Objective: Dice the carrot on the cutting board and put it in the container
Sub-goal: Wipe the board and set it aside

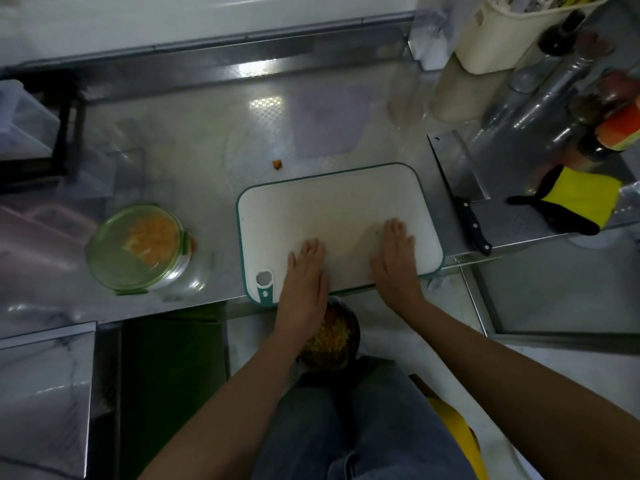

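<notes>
The white cutting board (332,202) with a teal rim lies on the steel counter, its surface bare. My left hand (304,282) rests flat on its near edge, fingers straight. My right hand (396,261) lies flat on the board to the right of it. A round glass container (114,258) with a green lid stands left of the board and holds diced carrot (152,237). One loose carrot piece (277,164) lies on the counter beyond the board's far left corner. A cleaver (457,178) with a black handle lies right of the board.
A bin with scraps (332,336) stands on the floor below the counter edge. A yellow and black cloth (578,199) lies at the right. Jars and a cream holder (502,36) crowd the back right. Plastic boxes (20,119) sit at the far left.
</notes>
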